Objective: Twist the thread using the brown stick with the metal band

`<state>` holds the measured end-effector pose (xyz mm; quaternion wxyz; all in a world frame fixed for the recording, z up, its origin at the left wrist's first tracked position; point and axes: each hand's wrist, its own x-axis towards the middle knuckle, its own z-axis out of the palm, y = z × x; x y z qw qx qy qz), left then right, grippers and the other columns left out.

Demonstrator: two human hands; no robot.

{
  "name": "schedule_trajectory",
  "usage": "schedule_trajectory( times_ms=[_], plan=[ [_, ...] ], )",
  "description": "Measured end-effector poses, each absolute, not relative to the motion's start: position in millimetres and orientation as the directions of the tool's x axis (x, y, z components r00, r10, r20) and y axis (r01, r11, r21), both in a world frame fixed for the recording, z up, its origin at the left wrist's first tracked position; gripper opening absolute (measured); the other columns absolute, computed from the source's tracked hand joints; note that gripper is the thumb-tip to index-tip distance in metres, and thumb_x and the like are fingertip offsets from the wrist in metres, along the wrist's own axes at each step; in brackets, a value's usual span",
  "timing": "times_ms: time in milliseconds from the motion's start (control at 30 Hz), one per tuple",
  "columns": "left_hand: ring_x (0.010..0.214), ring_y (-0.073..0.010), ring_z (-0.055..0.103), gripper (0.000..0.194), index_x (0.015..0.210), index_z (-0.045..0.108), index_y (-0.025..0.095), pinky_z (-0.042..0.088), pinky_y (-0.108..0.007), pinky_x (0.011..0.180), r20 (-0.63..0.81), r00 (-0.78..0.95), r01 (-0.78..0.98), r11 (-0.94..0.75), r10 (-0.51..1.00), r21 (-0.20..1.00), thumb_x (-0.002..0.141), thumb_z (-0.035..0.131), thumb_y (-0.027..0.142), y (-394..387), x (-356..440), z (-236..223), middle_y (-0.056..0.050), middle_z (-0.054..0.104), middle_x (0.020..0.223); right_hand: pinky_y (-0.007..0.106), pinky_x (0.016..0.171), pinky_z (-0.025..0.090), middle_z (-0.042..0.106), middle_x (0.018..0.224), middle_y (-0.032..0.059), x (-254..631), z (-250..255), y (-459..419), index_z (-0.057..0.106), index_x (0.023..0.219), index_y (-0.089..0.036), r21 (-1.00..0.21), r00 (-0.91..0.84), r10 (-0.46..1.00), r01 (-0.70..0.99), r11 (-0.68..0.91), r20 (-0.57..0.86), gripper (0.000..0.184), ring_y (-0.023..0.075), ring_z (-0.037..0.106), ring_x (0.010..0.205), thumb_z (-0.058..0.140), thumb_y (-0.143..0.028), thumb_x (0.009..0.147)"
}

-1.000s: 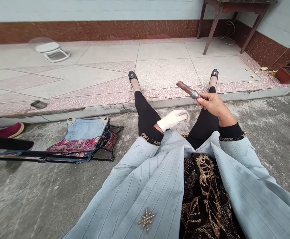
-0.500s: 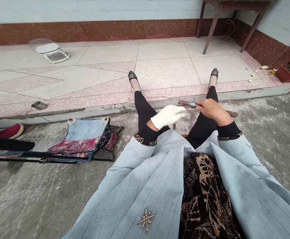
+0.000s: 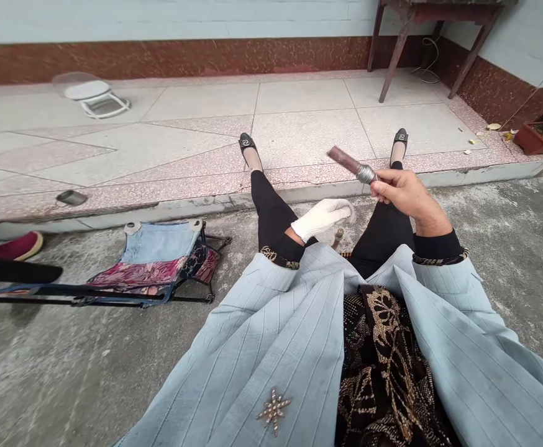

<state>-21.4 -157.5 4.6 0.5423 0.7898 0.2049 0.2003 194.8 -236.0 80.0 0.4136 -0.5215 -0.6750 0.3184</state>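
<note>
My right hand [image 3: 404, 192] is shut around a brown wooden rod [image 3: 348, 163] with a silver metal collar [image 3: 366, 174], and the rod's far end tilts up and to the left. My left hand [image 3: 322, 220], in a white knit glove, lies above my right thigh [image 3: 386, 223], its fingers together and no object visible in them. The hands are close but not touching. A small brown peg with a metal tip [image 3: 338, 238] stands on the concrete between my legs, partly hidden by my jacket.
I sit on rough concrete [image 3: 499, 310] with legs stretched over a tiled step edge [image 3: 206, 202]. A folding stool with patterned cloth [image 3: 159, 264] stands at my left, and a red shoe [image 3: 13, 245] lies beyond it. A wooden table [image 3: 404, 12] and a red planter [image 3: 542, 139] stand ahead.
My right hand has raised the rod from nearly level to a tilt, far end up. My left hand has moved slightly lower and right, and the small peg now shows.
</note>
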Motion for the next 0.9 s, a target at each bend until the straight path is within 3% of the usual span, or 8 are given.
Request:
schedule_trajectory(
  times_ms=[200, 333, 500, 567, 633, 700, 767, 900],
  plan=[
    [0.065, -0.01, 0.049, 0.028, 0.086, 0.065, 0.015, 0.039, -0.023, 0.066, 0.024, 0.882, 0.21, -0.438, 0.471, 0.874, 0.092, 0.047, 0.036, -170.4, -30.1, 14.4, 0.0, 0.061, 0.077, 0.028, 0.061, 0.038, 0.059, 0.07, 0.002, 196.3, 72.5, -228.9, 0.065, 0.083, -0.016, -0.799, 0.048, 0.966, 0.573, 0.182, 0.255, 0.023, 0.0133, 0.05, 0.061, 0.056, -0.036, 0.088],
    [0.069, -0.011, 0.053, 0.024, 0.089, 0.067, 0.015, 0.041, -0.023, 0.07, 0.059, 0.892, 0.23, -0.561, 0.449, 0.795, 0.092, 0.05, 0.032, -174.5, -35.8, 27.7, 0.001, 0.063, 0.076, 0.03, 0.065, 0.034, 0.063, 0.074, 0.0055, 197.0, 65.9, -226.1, 0.072, 0.094, -0.016, -0.545, 0.087, 0.969, 0.837, 0.056, 0.232, 0.026, 0.018, 0.052, 0.069, 0.055, -0.036, 0.09],
    [0.068, -0.0123, 0.054, 0.023, 0.086, 0.068, 0.016, 0.04, -0.024, 0.069, 0.137, 0.86, 0.294, -0.698, 0.491, 0.653, 0.091, 0.05, 0.029, -168.3, -45.0, 44.9, 0.001, 0.062, 0.073, 0.03, 0.064, 0.033, 0.069, 0.079, 0.0083, 196.5, 66.1, -227.9, 0.077, 0.093, -0.017, -0.324, -0.132, 0.978, 0.943, 0.074, -0.159, 0.023, 0.0188, 0.056, 0.072, 0.057, -0.027, 0.089],
    [0.071, -0.013, 0.056, 0.022, 0.085, 0.068, 0.016, 0.041, -0.024, 0.072, 0.157, 0.866, 0.271, -0.709, 0.475, 0.651, 0.089, 0.051, 0.028, -163.0, -45.7, 44.9, 0.0, 0.064, 0.076, 0.028, 0.063, 0.035, 0.067, 0.071, 0.0051, 196.8, 69.2, -231.3, 0.078, 0.084, -0.017, -0.407, -0.341, 0.854, 0.897, 0.171, -0.393, 0.018, 0.0164, 0.055, 0.066, 0.061, -0.024, 0.085],
    [0.075, -0.0135, 0.057, 0.021, 0.086, 0.068, 0.015, 0.043, -0.025, 0.074, 0.17, 0.858, 0.236, -0.666, 0.484, 0.708, 0.088, 0.051, 0.028, -158.2, -43.2, 38.6, 0.0, 0.066, 0.081, 0.027, 0.063, 0.038, 0.066, 0.069, 0.0021, 198.2, 74.1, -236.4, 0.079, 0.09, -0.017, -0.602, -0.548, 0.707, 0.769, 0.215, -0.448, 0.02, 0.0148, 0.055, 0.064, 0.064, -0.029, 0.084],
    [0.075, -0.0134, 0.057, 0.021, 0.087, 0.066, 0.015, 0.044, -0.025, 0.074, 0.176, 0.823, 0.206, -0.573, 0.54, 0.793, 0.088, 0.051, 0.03, -156.1, -38.1, 27.8, -0.001, 0.066, 0.082, 0.027, 0.065, 0.04, 0.067, 0.074, 0.0009, 200.8, 80.0, -241.8, 0.079, 0.103, -0.018, -0.767, -0.617, 0.73, 0.608, 0.205, -0.294, 0.032, 0.014, 0.055, 0.067, 0.065, -0.04, 0.086],
    [0.071, -0.0128, 0.055, 0.024, 0.089, 0.065, 0.014, 0.043, -0.025, 0.069, 0.153, 0.779, 0.199, -0.471, 0.608, 0.859, 0.089, 0.052, 0.034, -158.1, -32.0, 16.1, -0.001, 0.065, 0.081, 0.027, 0.066, 0.04, 0.066, 0.077, 0.0008, 203.8, 84.7, -245.1, 0.077, 0.11, -0.017, -0.846, -0.505, 0.859, 0.49, 0.21, -0.079, 0.04, 0.0133, 0.052, 0.068, 0.064, -0.047, 0.086],
    [0.068, -0.0121, 0.053, 0.031, 0.087, 0.065, 0.015, 0.041, -0.025, 0.068, 0.04, 0.869, 0.217, -0.452, 0.493, 0.865, 0.094, 0.046, 0.039, -170.8, -22.3, 2.5, 0.0, 0.063, 0.078, 0.027, 0.062, 0.039, 0.058, 0.073, 0.0011, 206.6, 84.2, -242.5, 0.073, 0.09, -0.015, -0.876, -0.264, 0.959, 0.433, 0.212, 0.101, 0.03, 0.0119, 0.048, 0.064, 0.062, -0.043, 0.088]
  ],
)
